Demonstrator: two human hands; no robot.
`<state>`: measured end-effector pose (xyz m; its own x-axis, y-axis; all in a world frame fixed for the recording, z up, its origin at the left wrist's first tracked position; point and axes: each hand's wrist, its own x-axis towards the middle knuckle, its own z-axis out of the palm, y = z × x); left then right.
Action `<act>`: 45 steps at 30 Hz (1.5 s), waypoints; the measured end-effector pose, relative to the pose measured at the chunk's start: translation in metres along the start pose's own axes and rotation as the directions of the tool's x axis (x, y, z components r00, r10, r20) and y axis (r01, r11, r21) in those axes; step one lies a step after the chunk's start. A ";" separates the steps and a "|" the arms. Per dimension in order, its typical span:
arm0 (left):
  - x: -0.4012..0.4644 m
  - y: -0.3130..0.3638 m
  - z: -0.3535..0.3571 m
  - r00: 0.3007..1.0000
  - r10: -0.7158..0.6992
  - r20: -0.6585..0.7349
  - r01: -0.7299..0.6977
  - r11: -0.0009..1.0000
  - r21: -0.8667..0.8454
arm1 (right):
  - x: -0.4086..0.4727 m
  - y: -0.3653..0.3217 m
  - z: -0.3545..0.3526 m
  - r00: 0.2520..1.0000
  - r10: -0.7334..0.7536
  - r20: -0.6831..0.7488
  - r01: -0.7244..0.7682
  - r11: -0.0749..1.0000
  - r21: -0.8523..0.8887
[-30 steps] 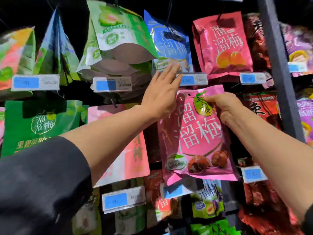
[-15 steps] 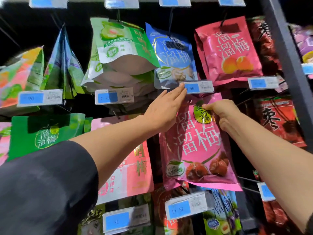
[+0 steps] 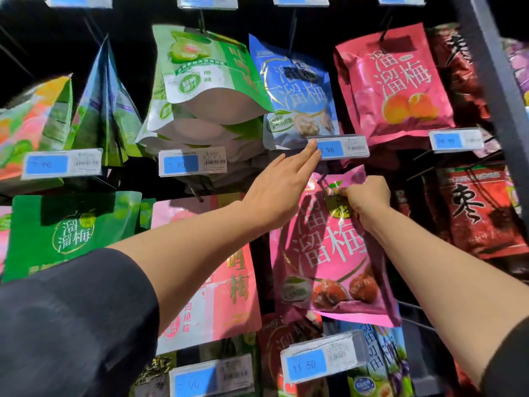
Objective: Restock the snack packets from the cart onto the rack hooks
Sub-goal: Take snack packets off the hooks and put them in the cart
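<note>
Both hands are up at the rack, and I judge the hanging step is in hand; my right hand (image 3: 366, 200) pinches the top edge of the pink plum packet (image 3: 329, 253), fingers curled round it close to its hang hole, while my left hand (image 3: 282, 187) is flat with straight fingers, the tips touching the price tag (image 3: 339, 147) just above the packet. A thin dark hook (image 3: 322, 179) shows just left of my right hand; whether the hole is already on it I cannot tell. Next I would need to slide the packet back along the hook with the tag lifted clear; the tag and the blue packet (image 3: 297, 93) above my left fingertips crowd the approach; a red date packet (image 3: 481, 213) hangs right of my right hand, a pale pink one (image 3: 229, 282) below my left forearm.
</note>
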<state>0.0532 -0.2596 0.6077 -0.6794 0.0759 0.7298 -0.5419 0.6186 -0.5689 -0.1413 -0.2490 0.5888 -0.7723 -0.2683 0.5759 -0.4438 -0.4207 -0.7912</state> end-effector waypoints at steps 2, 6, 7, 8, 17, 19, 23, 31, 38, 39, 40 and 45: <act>-0.002 0.002 -0.001 1.000 -0.009 0.011 0.009 1.000 -0.006 | -0.006 0.009 0.007 0.999 -0.033 -0.036 0.030 0.996 -0.089; -0.003 0.006 -0.003 1.000 -0.026 0.016 0.026 1.000 -0.007 | -0.010 0.014 0.022 0.996 0.025 -0.089 -0.035 0.993 -0.116; -0.003 0.007 -0.002 0.999 -0.027 0.018 0.027 1.000 -0.008 | -0.010 0.015 0.023 0.995 0.033 -0.090 -0.044 0.991 -0.124; -0.004 0.007 -0.002 0.999 -0.030 0.024 0.031 0.999 -0.012 | -0.010 0.017 0.022 0.995 0.033 -0.090 -0.045 0.990 -0.131; -0.033 0.079 0.025 0.986 -0.100 -0.136 0.051 0.946 -0.321 | -0.076 0.061 -0.092 0.965 -0.139 -0.224 0.097 0.978 -0.187; -0.043 0.126 0.041 0.972 -0.089 -0.219 -0.032 0.869 -0.494 | -0.098 0.084 -0.140 0.944 -0.164 -0.287 0.085 0.959 -0.269; -0.065 0.240 0.061 0.985 -0.063 -0.162 -0.090 0.613 -0.785 | -0.147 0.142 -0.244 0.896 -0.115 -0.429 -0.077 0.911 -0.406; -0.164 0.469 0.073 0.955 0.290 0.070 0.024 0.158 -0.987 | -0.311 0.227 -0.415 0.679 0.185 -0.710 -0.601 0.695 -0.394; -0.267 0.588 0.056 0.791 0.568 0.229 0.283 -0.007 -0.959 | -0.439 0.267 -0.496 0.481 0.316 -0.818 -0.835 0.449 -0.318; -0.280 0.599 0.056 0.759 0.598 0.257 0.333 -0.018 -0.943 | -0.452 0.271 -0.507 0.459 0.327 -0.826 -0.858 0.404 -0.317; -0.292 0.609 0.057 0.731 0.618 0.288 0.386 -0.027 -0.922 | -0.462 0.271 -0.516 0.439 0.332 -0.835 -0.877 0.361 -0.317; -0.338 0.654 0.071 0.595 0.658 0.461 0.625 -0.017 -0.781 | -0.495 0.264 -0.555 0.374 0.244 -0.895 -0.926 0.039 -0.377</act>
<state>-0.1065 0.0641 -0.0381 -0.9891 0.0917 -0.1155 -0.0289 0.6473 0.7617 -0.1287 0.2535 -0.0198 -0.8039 0.5724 -0.1616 0.5265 0.5584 -0.6411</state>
